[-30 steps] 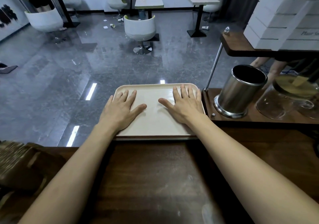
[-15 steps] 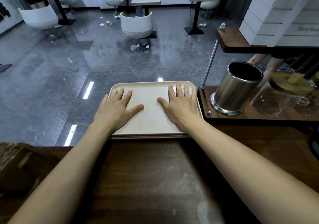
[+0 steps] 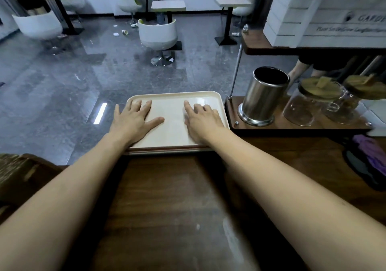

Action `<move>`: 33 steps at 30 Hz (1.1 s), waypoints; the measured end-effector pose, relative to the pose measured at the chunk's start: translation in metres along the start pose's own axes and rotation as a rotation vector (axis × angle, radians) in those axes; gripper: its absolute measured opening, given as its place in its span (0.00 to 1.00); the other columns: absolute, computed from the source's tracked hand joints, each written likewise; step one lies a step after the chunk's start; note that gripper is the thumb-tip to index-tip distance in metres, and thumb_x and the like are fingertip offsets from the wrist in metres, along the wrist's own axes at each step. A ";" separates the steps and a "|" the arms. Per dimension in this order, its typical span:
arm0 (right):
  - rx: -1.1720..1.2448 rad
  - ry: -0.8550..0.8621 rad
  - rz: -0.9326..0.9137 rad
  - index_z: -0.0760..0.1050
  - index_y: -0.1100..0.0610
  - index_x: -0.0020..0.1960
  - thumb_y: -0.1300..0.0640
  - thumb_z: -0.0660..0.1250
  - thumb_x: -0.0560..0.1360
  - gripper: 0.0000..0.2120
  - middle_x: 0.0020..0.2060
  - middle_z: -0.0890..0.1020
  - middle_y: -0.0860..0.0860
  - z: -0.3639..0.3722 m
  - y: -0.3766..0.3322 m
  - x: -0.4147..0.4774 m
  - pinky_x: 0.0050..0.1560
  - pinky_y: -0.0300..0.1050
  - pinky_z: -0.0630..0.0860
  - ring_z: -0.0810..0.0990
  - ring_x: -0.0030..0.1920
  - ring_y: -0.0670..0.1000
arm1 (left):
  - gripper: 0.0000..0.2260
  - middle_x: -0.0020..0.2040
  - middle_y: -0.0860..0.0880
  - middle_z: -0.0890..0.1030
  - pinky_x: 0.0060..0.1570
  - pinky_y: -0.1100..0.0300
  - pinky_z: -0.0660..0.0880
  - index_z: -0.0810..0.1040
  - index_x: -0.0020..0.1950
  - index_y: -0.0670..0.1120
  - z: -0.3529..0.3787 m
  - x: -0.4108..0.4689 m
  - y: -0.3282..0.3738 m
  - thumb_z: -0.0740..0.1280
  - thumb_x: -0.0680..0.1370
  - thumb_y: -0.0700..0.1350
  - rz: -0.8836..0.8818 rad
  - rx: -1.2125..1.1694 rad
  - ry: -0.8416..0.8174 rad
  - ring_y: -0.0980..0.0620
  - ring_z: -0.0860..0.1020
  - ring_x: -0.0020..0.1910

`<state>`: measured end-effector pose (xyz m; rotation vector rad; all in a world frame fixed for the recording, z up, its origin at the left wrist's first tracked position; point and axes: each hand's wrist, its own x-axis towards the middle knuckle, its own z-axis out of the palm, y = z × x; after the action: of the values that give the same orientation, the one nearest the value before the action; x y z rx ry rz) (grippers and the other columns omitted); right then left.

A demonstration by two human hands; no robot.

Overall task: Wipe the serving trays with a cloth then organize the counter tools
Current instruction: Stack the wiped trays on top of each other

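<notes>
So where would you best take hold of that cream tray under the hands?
Probably by its raised rim: the cream tray lies flat on a second tray, so only the lip gives purchase. Come from the near long edge or the left short edge; the wooden rack crowds the right side. The left hand and right hand rest flat on top.

The tray (image 3: 173, 108) is lying at the far edge of the counter (image 3: 167, 208), the left hand (image 3: 131, 121) and right hand (image 3: 203, 121) resting on it. A canister (image 3: 263, 97) is standing just right of it, jars (image 3: 302, 109) sitting farther right
</notes>
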<state>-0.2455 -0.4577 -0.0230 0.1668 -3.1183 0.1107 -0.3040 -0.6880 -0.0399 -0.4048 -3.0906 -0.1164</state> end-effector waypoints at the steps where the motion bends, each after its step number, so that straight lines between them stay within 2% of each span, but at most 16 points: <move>1: 0.068 -0.020 -0.007 0.61 0.56 0.76 0.50 0.54 0.84 0.22 0.69 0.70 0.57 -0.002 0.004 -0.004 0.63 0.56 0.67 0.69 0.67 0.62 | 0.43 0.82 0.46 0.60 0.78 0.35 0.45 0.56 0.82 0.54 -0.001 0.000 0.002 0.45 0.74 0.78 -0.006 -0.002 0.005 0.46 0.51 0.82; 2: 0.142 -0.012 -0.004 0.69 0.57 0.70 0.51 0.57 0.83 0.18 0.65 0.72 0.56 -0.002 0.007 -0.008 0.61 0.54 0.69 0.70 0.66 0.61 | 0.40 0.82 0.45 0.60 0.78 0.35 0.46 0.58 0.82 0.54 -0.005 -0.001 0.006 0.50 0.76 0.76 -0.010 -0.006 0.014 0.45 0.52 0.82; 4: 0.227 0.074 0.018 0.76 0.58 0.60 0.51 0.60 0.81 0.13 0.60 0.75 0.55 0.001 0.010 -0.019 0.57 0.52 0.72 0.73 0.61 0.60 | 0.35 0.80 0.44 0.64 0.77 0.38 0.53 0.63 0.81 0.52 -0.015 -0.003 0.017 0.60 0.79 0.69 0.011 -0.013 0.053 0.43 0.58 0.80; 6: 0.242 0.140 0.027 0.79 0.57 0.58 0.51 0.60 0.81 0.14 0.58 0.77 0.54 0.005 0.010 -0.026 0.57 0.53 0.75 0.74 0.60 0.60 | 0.27 0.75 0.45 0.72 0.73 0.44 0.64 0.71 0.77 0.53 -0.024 -0.010 0.036 0.65 0.80 0.61 0.053 -0.016 0.100 0.42 0.68 0.75; 8: 0.282 0.106 0.021 0.79 0.56 0.60 0.50 0.60 0.82 0.14 0.59 0.78 0.53 0.001 0.011 -0.027 0.58 0.52 0.74 0.76 0.61 0.59 | 0.24 0.72 0.46 0.76 0.68 0.48 0.71 0.72 0.75 0.55 -0.030 -0.022 0.058 0.65 0.80 0.59 0.032 -0.060 0.051 0.42 0.74 0.70; 11: 0.410 -0.002 0.049 0.75 0.53 0.70 0.49 0.58 0.83 0.18 0.66 0.77 0.55 -0.009 0.018 -0.035 0.63 0.52 0.71 0.75 0.66 0.59 | 0.32 0.78 0.43 0.67 0.72 0.49 0.65 0.66 0.80 0.53 -0.024 -0.039 0.078 0.65 0.79 0.65 0.025 -0.115 -0.138 0.43 0.67 0.76; 14: 0.534 0.029 0.051 0.72 0.49 0.73 0.45 0.59 0.82 0.21 0.68 0.76 0.54 -0.014 0.019 -0.067 0.67 0.54 0.70 0.74 0.68 0.58 | 0.36 0.81 0.42 0.61 0.75 0.48 0.60 0.62 0.82 0.51 -0.020 -0.044 0.077 0.66 0.78 0.66 0.029 -0.196 -0.165 0.44 0.60 0.80; 17: 0.591 0.041 0.005 0.71 0.50 0.74 0.44 0.60 0.82 0.22 0.73 0.72 0.51 -0.019 0.018 -0.112 0.71 0.54 0.65 0.66 0.75 0.54 | 0.36 0.81 0.43 0.63 0.75 0.43 0.60 0.63 0.81 0.52 -0.016 -0.047 0.083 0.69 0.77 0.64 -0.019 -0.237 -0.100 0.44 0.59 0.80; 20: 0.600 0.109 0.002 0.71 0.50 0.74 0.42 0.61 0.82 0.23 0.77 0.66 0.50 -0.028 0.034 -0.157 0.75 0.55 0.61 0.57 0.79 0.49 | 0.31 0.77 0.41 0.68 0.72 0.39 0.62 0.68 0.79 0.50 -0.016 -0.061 0.108 0.70 0.77 0.54 0.001 -0.157 0.125 0.40 0.62 0.76; 22: 0.666 0.151 0.018 0.71 0.50 0.75 0.42 0.62 0.82 0.24 0.78 0.65 0.49 -0.036 0.052 -0.185 0.77 0.50 0.57 0.56 0.80 0.48 | 0.27 0.75 0.40 0.71 0.72 0.38 0.62 0.71 0.77 0.47 -0.016 -0.079 0.128 0.70 0.78 0.49 0.025 -0.235 0.259 0.38 0.62 0.75; 24: 0.746 0.140 0.059 0.71 0.50 0.75 0.42 0.63 0.81 0.25 0.79 0.63 0.49 -0.048 0.074 -0.214 0.77 0.46 0.55 0.56 0.80 0.48 | 0.25 0.76 0.40 0.70 0.76 0.39 0.59 0.72 0.77 0.46 -0.014 -0.105 0.152 0.69 0.80 0.48 0.014 -0.399 0.333 0.37 0.58 0.79; 27: 0.803 0.113 0.114 0.71 0.49 0.75 0.39 0.62 0.81 0.26 0.79 0.63 0.47 -0.060 0.116 -0.257 0.76 0.44 0.54 0.58 0.79 0.47 | 0.24 0.79 0.46 0.68 0.76 0.44 0.58 0.72 0.77 0.50 -0.012 -0.161 0.203 0.69 0.81 0.49 -0.013 -0.567 0.363 0.44 0.54 0.82; 29: 0.828 0.132 0.140 0.72 0.46 0.74 0.37 0.61 0.80 0.26 0.79 0.63 0.44 -0.065 0.147 -0.286 0.76 0.45 0.57 0.61 0.78 0.46 | 0.23 0.79 0.50 0.68 0.76 0.49 0.59 0.72 0.76 0.54 -0.008 -0.200 0.241 0.69 0.81 0.52 -0.018 -0.689 0.330 0.51 0.55 0.82; 31: 0.844 0.158 0.169 0.73 0.45 0.73 0.36 0.61 0.79 0.25 0.78 0.63 0.43 -0.068 0.180 -0.316 0.74 0.44 0.58 0.62 0.77 0.45 | 0.23 0.76 0.53 0.72 0.76 0.58 0.59 0.73 0.75 0.57 -0.008 -0.232 0.282 0.69 0.79 0.56 -0.012 -0.908 0.221 0.55 0.60 0.80; 33: 0.831 0.181 0.182 0.72 0.44 0.73 0.38 0.61 0.80 0.24 0.78 0.64 0.43 -0.068 0.215 -0.347 0.74 0.43 0.57 0.62 0.77 0.44 | 0.25 0.73 0.56 0.74 0.69 0.74 0.61 0.73 0.75 0.58 -0.008 -0.256 0.327 0.69 0.78 0.61 0.037 -1.034 0.108 0.63 0.67 0.74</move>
<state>0.0776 -0.2030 0.0227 -0.1177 -2.6913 1.3205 0.0278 -0.4395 -0.0165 -0.4209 -2.6383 -1.6617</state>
